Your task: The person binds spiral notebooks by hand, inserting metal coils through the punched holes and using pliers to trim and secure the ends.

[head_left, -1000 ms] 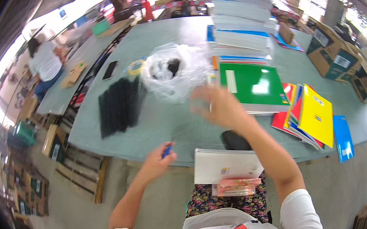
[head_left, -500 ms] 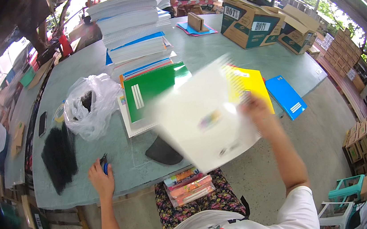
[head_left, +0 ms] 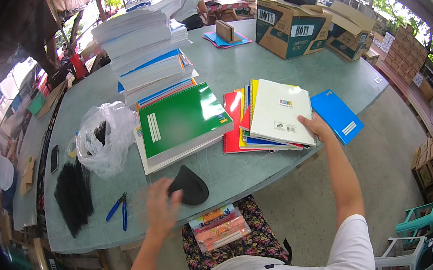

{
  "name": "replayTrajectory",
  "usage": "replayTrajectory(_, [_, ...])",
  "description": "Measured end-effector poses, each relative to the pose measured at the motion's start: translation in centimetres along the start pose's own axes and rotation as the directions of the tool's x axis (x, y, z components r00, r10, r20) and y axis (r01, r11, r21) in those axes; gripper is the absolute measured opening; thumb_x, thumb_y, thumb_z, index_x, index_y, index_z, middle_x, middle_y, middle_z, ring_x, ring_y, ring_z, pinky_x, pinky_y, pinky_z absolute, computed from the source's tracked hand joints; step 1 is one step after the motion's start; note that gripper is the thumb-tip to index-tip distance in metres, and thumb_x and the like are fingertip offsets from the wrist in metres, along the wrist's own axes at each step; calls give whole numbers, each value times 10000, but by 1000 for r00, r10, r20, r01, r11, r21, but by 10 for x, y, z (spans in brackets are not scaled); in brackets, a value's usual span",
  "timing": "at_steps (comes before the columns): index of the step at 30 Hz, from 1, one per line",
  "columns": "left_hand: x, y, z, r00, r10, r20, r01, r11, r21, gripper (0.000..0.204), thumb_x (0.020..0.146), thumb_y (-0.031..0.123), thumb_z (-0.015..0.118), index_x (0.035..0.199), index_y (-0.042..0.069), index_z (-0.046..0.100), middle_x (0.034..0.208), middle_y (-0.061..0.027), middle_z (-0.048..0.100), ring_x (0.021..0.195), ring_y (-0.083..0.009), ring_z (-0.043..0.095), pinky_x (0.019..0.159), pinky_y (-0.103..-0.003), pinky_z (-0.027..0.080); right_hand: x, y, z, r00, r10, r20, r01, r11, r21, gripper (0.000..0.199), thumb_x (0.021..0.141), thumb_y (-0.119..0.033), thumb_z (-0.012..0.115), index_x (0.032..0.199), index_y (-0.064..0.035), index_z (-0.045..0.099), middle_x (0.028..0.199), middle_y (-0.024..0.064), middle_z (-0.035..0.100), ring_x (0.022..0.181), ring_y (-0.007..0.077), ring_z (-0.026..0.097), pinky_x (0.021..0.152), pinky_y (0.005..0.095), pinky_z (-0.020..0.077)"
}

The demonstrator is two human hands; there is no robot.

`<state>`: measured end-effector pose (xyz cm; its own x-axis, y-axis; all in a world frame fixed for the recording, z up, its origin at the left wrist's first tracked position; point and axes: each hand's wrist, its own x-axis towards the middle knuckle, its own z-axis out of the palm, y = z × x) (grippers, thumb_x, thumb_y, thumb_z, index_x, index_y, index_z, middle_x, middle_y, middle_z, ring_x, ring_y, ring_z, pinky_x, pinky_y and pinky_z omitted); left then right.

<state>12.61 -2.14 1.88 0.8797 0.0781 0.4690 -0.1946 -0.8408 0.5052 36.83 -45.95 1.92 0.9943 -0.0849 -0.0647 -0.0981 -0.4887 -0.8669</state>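
A white-covered notebook lies on a fanned pile with red, yellow and blue notebooks. My right hand grips its lower right edge, thumb on top. My left hand, blurred by motion, is over the table's front edge beside a black rounded pad; its thumb stands apart from the fingers and it holds nothing I can see. Blue-handled pliers rest on the table left of that hand. A stack topped by a green notebook sits between the pad and the tall paper stack.
Black thin strands lie beside a plastic bag and a phone. A tall stack of paper blocks rises behind. A blue notebook is at the right edge, cardboard boxes farther back. Packets lie on my lap.
My right hand has set the white notebook down on the pile at the right. My left hand has let go of the pliers and moved right, toward the black pad.
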Motion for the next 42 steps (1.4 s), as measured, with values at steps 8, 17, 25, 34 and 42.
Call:
replayTrajectory(8, [103,32,187,938,-234,255,326,845,-424,587,860,387,556,1232,-56,455,1212,-184,518,1130,-243,493,974,-332,348,42,18,0,984,141,-113,-141,990,9,706,815,-546,563,1175,60,520,1057,174,609,898,226,606,750,315,481])
replayTrajectory(17, [129,77,195,647,-366,669,763,301,-572,666,842,562,507,1155,-26,532,1124,-135,562,1010,-190,509,883,-317,373,81,38,-7,988,98,-117,-107,991,-78,620,798,-394,643,1175,80,508,1071,213,594,928,251,606,736,340,494])
replayTrajectory(25, [172,106,211,708,-433,558,702,340,-626,677,832,592,504,1113,-24,512,1017,-105,593,965,-147,521,863,-302,398,93,45,-24,951,307,44,-310,939,147,606,807,-401,641,1109,113,532,1010,200,616,837,257,627,703,343,503])
replayTrajectory(34, [141,114,221,700,-477,532,680,220,-699,839,815,539,568,1321,-70,291,1175,-199,506,1092,-269,500,935,-335,388,59,23,-38,956,202,214,-229,967,111,595,748,-329,704,1123,103,539,1042,183,620,870,226,624,718,331,505])
replayTrajectory(42, [160,93,256,905,-355,235,425,777,-463,888,827,609,454,1351,-81,260,1340,-340,282,1265,-418,279,1060,-417,220,68,29,-35,983,181,40,-184,978,94,524,768,-302,698,1086,86,549,948,164,637,761,213,635,638,318,508])
